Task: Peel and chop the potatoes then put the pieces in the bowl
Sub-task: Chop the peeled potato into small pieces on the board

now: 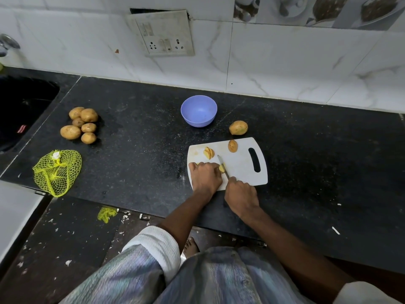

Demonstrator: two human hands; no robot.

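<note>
On the white cutting board point(241, 170), my left hand point(205, 175) holds down a potato piece point(221, 168) with curled fingers. My right hand point(241, 197) grips the knife point(223, 166), whose blade lies against that piece. A fan of cut slices point(208, 152) lies at the board's far left, and a potato half point(232, 146) sits near its far edge. One whole potato point(238, 127) rests on the counter just beyond the board. The blue bowl point(199, 110) stands further back, and nothing shows inside it.
Several whole potatoes point(81, 125) are heaped at the left of the black counter point(135, 150). A yellow net bag point(57, 172) lies near the front left edge. A dark sink point(22, 110) is at the far left. A tiled wall with a socket panel point(163, 34) is behind.
</note>
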